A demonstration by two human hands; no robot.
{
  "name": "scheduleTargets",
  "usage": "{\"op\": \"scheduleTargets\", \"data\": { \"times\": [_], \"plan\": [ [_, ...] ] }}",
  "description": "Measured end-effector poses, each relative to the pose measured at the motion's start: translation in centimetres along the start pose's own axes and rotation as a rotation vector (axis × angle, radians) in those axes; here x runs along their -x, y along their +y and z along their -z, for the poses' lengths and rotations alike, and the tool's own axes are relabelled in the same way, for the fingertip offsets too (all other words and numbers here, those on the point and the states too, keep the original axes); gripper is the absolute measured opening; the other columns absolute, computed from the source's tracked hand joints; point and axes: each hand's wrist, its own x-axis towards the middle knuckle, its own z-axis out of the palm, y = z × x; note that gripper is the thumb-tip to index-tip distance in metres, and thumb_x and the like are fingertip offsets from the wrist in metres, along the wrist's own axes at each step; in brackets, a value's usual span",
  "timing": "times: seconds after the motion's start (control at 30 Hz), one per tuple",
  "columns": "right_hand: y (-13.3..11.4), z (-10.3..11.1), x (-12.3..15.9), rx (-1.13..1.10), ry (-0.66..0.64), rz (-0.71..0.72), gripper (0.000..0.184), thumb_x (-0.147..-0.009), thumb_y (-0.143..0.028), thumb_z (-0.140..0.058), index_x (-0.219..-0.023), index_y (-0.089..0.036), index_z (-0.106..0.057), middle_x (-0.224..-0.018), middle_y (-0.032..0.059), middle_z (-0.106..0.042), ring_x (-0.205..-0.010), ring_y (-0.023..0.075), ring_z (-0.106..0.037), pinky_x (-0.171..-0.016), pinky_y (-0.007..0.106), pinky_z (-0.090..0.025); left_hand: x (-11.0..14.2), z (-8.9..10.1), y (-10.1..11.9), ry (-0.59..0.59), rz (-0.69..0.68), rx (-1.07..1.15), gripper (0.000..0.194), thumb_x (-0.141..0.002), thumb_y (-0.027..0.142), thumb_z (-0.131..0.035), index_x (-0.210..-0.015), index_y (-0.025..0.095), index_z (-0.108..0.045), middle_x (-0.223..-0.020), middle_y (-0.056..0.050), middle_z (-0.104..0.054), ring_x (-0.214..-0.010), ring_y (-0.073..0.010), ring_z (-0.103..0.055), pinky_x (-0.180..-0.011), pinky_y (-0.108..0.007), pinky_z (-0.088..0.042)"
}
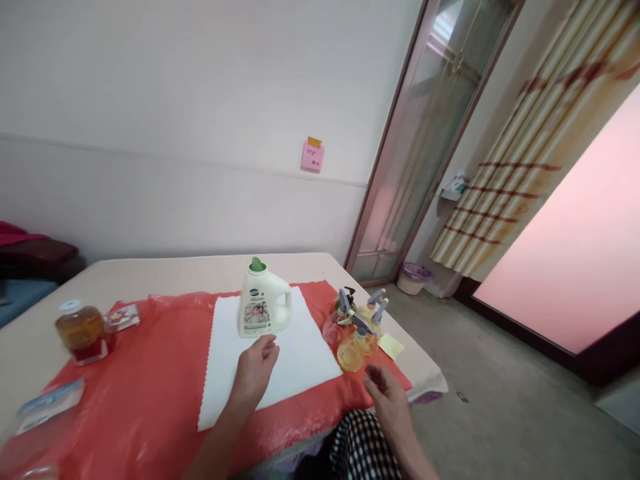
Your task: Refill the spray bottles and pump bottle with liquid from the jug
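Note:
A pale green-white jug [265, 307] with a side handle and a printed label stands upright on a white scalloped cloth [300, 363]. Something green shows in its mouth. Just in front of the jug, apart from it, my left hand [257, 367] hovers over the cloth with fingers loosely bent and nothing seen in them. My right hand [387, 397] is at the table's front edge, its fingers half curled and apart, holding nothing visible. Nearest to it is a yellow spray bottle [351, 353], in a group of several spray bottles, one of them pink [333, 328].
A red plastic sheet [145, 373] covers much of the table. On the left stand a jar of amber liquid [83, 330], a small packet [123, 318] and a blue-white pack [50, 403]. A yellow note [391, 346] lies by the right edge. A bin [413, 279] is on the floor.

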Motion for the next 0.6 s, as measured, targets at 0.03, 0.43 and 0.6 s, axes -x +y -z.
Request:
{"op": "scheduleTargets", "data": {
  "times": [0.03, 0.43, 0.6],
  "plan": [
    [0.1, 0.4, 0.3, 0.006, -0.012, 0.002, 0.049, -0.063, -0.058, -0.069, -0.091, -0.018, -0.070, -0.099, 0.0165, -0.076, -0.093, 0.0330, -0.071, -0.087, 0.049, -0.057, 1.2, 0.0, 0.0, -0.005, 0.001, -0.003, 0.038, -0.077, 0.043, -0.055, -0.100, 0.017, -0.071, -0.087, -0.009, -0.077, -0.087, -0.0250, -0.074, -0.082, -0.035, -0.057],
    [1.6, -3.6, 12.2, 0.109, -0.563, 0.176, 0.029, -0.081, -0.027, -0.049, -0.101, -0.022, -0.070, -0.088, 0.0037, -0.074, -0.080, 0.0202, -0.068, -0.075, 0.031, -0.052, 20.4, 0.3, -6.8, 0.275, 0.240, 0.108, 0.065, -0.072, 0.057, -0.062, -0.126, 0.022, -0.058, -0.099, -0.007, -0.078, -0.091, -0.0292, -0.074, -0.088, -0.043, -0.058],
    [4.6, -4.0, 15.9, 0.281, -0.761, 0.230, 0.034, -0.072, -0.010, -0.052, -0.096, -0.022, -0.072, -0.094, 0.0049, -0.074, -0.087, 0.0222, -0.071, -0.079, 0.030, -0.052, 23.9, 9.4, -6.8, 0.647, 0.348, 0.060, 0.070, -0.056, 0.062, -0.068, -0.113, 0.022, -0.061, -0.114, -0.010, -0.074, -0.099, -0.0317, -0.072, -0.089, -0.044, -0.058]
  ]
}}
